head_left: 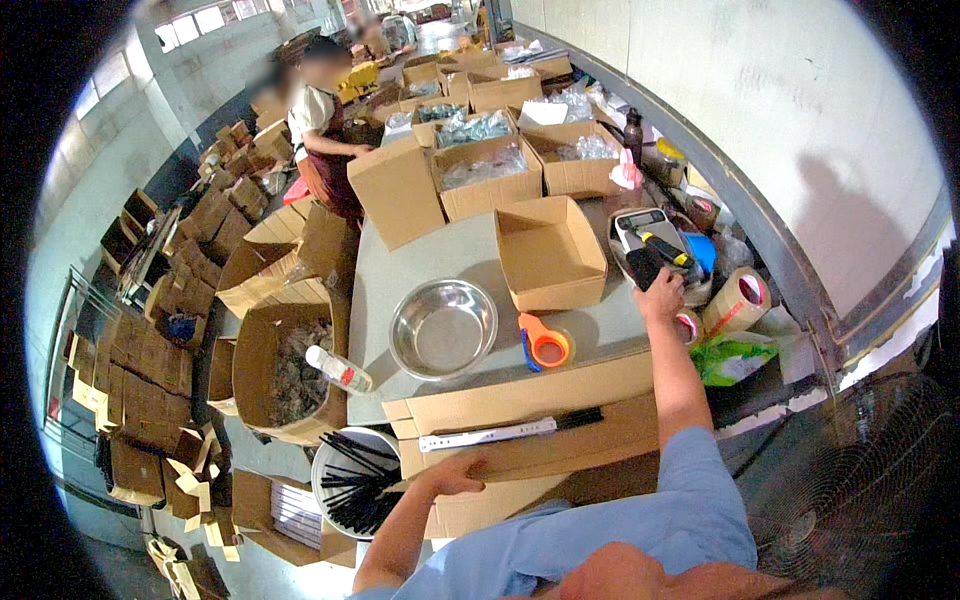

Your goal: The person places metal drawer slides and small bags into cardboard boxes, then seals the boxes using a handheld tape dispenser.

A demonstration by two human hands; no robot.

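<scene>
My right hand [660, 295] reaches to the right side of the table, its fingers closed around a dark, blocky object [642, 266] whose kind I cannot make out. Just beyond it lies a yellow-and-black handheld tool [667, 249], in front of a white scale [640, 224]. My left hand [455, 477] is low at the near cardboard edge, fingers stretched out and holding nothing. Between my arms, a long white slotted strip with a black end [487, 435] lies on a long open cardboard box [600, 425]. An orange-and-blue tape dispenser [545, 342] sits past that box.
A steel bowl [443, 330] and an open carton [550, 250] stand on the table. Tape rolls [738, 302] are at right. At left are a white bucket of black rods [355, 480] and a white bottle [338, 368]. A co-worker [325, 140] stands beyond, by filled cartons.
</scene>
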